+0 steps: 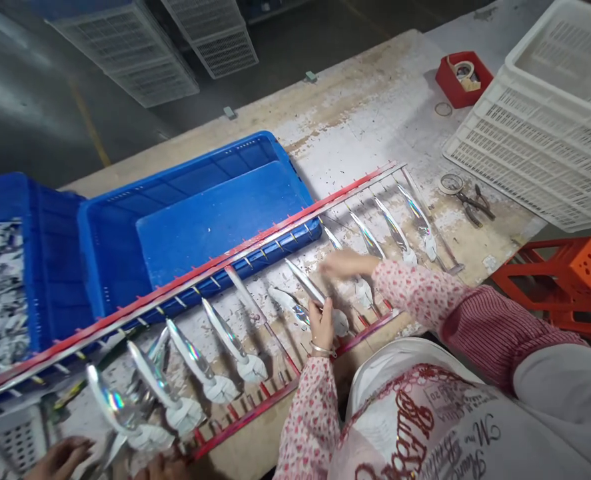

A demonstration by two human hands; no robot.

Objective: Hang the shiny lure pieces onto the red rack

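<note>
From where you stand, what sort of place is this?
Probably a factory workshop: a long red-edged rack holds a row of similar silvery pieces over a worn worktable, and white perforated crates stand beyond.

Scuffed bench (355, 140); on it blue tray (215, 220), red box (448, 87), pliers (476, 206).

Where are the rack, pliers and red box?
Rack (225, 262), head view: long red-edged bar.
Pliers (476, 205), head view: dark middle.
Red box (448, 87), head view: outer side wall.
</note>
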